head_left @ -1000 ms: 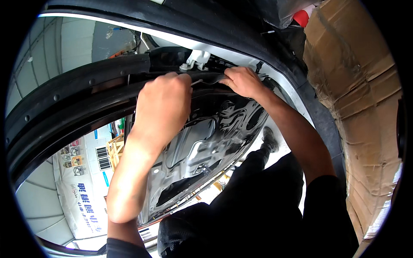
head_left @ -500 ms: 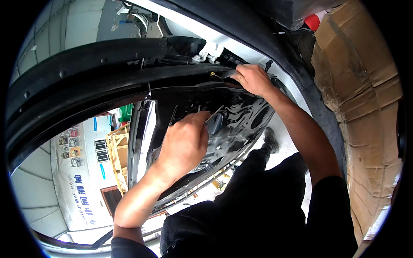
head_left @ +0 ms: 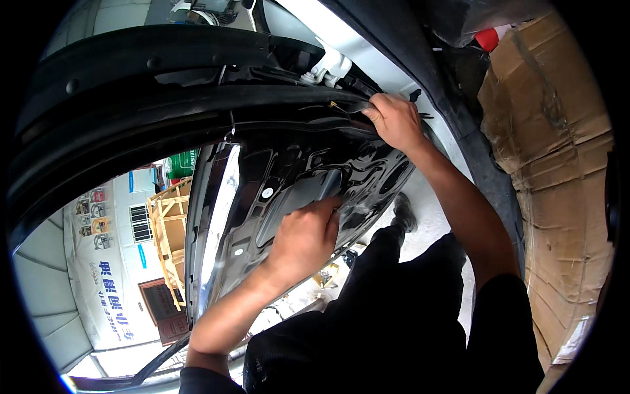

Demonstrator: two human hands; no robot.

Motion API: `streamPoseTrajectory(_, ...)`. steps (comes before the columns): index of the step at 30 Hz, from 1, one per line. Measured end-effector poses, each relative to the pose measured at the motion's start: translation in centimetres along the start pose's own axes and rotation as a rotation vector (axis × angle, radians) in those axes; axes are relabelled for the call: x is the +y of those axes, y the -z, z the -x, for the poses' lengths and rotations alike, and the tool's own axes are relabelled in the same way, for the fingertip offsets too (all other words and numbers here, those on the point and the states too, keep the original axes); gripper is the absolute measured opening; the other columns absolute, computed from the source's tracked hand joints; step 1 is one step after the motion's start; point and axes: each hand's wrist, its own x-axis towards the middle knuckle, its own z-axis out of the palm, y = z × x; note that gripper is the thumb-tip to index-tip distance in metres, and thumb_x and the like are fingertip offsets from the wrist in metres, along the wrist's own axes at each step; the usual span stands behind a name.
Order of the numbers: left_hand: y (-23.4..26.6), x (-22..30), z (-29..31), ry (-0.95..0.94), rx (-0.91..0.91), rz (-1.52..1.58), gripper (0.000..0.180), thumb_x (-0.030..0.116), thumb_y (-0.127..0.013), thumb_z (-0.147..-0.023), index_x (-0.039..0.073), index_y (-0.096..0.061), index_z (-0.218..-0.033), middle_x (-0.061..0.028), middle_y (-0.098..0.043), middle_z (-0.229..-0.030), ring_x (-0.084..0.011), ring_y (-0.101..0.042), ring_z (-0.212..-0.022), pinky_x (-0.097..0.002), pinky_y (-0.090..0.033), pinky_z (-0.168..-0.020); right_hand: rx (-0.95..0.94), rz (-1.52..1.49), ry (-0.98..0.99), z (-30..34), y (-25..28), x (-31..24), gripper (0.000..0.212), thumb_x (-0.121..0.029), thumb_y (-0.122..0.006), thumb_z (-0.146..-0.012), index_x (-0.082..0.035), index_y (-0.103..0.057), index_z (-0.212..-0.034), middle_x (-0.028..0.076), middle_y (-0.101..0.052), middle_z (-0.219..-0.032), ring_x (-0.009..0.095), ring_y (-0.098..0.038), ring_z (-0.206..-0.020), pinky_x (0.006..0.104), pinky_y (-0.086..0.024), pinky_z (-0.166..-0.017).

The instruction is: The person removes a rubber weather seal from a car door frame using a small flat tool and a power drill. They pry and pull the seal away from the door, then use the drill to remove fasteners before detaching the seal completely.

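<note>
A black car door (head_left: 289, 148) stands open in front of me, its bare inner panel showing holes and glossy pressed shapes. Along its upper edge runs a long black rubber seal strip (head_left: 262, 96). My right hand (head_left: 396, 121) pinches this strip between thumb and fingers near the hinge end. Beside those fingers a small yellow clip (head_left: 333, 105) pokes out from the strip. My left hand (head_left: 305, 236) is closed in a fist in front of the door panel, below the strip. Whatever it holds is hidden behind the fingers.
A white metal hinge (head_left: 331, 64) joins the door to the white body frame (head_left: 364, 46). Large cardboard (head_left: 551, 131) hangs along the right. Through the window opening show a wooden crate frame (head_left: 172, 230) and a wall banner (head_left: 98, 289). My shoe (head_left: 405, 213) is on the floor.
My left hand has moved down and right, away from the strip. The thin metal rod that stuck out of it is no longer visible. My right hand stays at the strip; the view has shifted slightly.
</note>
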Motion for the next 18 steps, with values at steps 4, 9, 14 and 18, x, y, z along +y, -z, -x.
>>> streamPoseTrajectory(4, -1.4, -1.6, 0.6, 0.085, -0.08, 0.116, 0.026, 0.01, -0.054, -0.095, 0.0, -0.063, -0.116, -0.0184, -0.071, -0.087, -0.0347, -0.07, -0.083, -0.0409, -0.054, -0.075, -0.068, -0.039, -0.063, 0.0, 0.1, 0.1, 0.028, -0.028, -0.067, -0.09, -0.004, -0.056, -0.08, 0.015, -0.063, -0.073, 0.038, -0.064, -0.071, 0.0469, -0.048, -0.061)
streamPoseTrajectory(9, -2.7, -2.6, 1.2, 0.117, -0.099, 0.183, 0.026, 0.012, -0.053, -0.095, 0.001, -0.063, -0.117, -0.017, -0.072, -0.086, -0.0333, -0.071, -0.082, -0.039, -0.054, -0.076, -0.108, -0.07, -0.092, -0.1, 0.1, 0.0, 0.03, -0.029, -0.067, -0.09, -0.003, -0.056, -0.08, 0.015, -0.064, -0.074, 0.039, -0.063, -0.072, 0.0468, -0.048, -0.061)
streamPoseTrajectory(14, -3.5, -2.8, 1.0, 0.139, -0.112, 0.257, 0.027, 0.013, -0.054, -0.096, 0.002, -0.063, -0.118, -0.0172, -0.071, -0.086, -0.0321, -0.071, -0.082, -0.0384, -0.054, -0.075, -0.139, -0.093, -0.122, -0.1, 0.4, -0.3, 0.03, -0.029, -0.067, -0.091, -0.003, -0.057, -0.08, 0.016, -0.065, -0.076, 0.04, -0.063, -0.074, 0.0469, -0.048, -0.062)
streamPoseTrajectory(18, -2.9, -1.9, 0.2, 0.082, -0.005, 0.214, 0.026, 0.012, -0.056, -0.095, 0.001, -0.063, -0.117, -0.019, -0.071, -0.09, -0.0327, -0.07, -0.081, -0.0381, -0.054, -0.074, -0.152, -0.066, -0.108, -0.4, 0.8, -0.1, 0.031, -0.03, -0.067, -0.09, -0.003, -0.056, -0.079, 0.017, -0.065, -0.08, 0.041, -0.063, -0.075, 0.0477, -0.048, -0.063)
